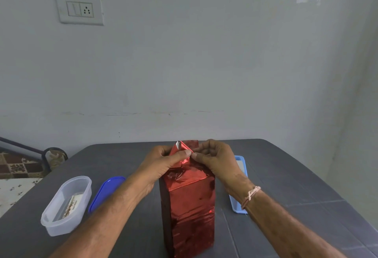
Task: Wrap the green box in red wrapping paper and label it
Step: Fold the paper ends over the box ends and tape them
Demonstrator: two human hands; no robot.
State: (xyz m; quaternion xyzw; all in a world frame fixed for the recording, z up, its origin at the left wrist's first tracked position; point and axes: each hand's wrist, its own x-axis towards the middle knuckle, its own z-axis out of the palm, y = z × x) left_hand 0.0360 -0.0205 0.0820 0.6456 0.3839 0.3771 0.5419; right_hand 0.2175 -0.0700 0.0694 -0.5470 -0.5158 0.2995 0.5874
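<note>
A tall box (190,212) stands upright on the dark grey table (286,176), covered in shiny red wrapping paper; no green shows. At its top the paper is gathered into a pointed flap (181,149) with a silver underside. My left hand (163,163) pinches that flap from the left with thumb across it. My right hand (216,159) pinches the paper from the right, fingertips meeting the left thumb. The box top under the hands is hidden.
A clear plastic tub (66,204) with a printed item inside sits at the left, its blue lid (106,192) lying beside it. A light blue tray (239,186) lies right of the box, partly behind my right forearm. A wall rises behind the table's far edge.
</note>
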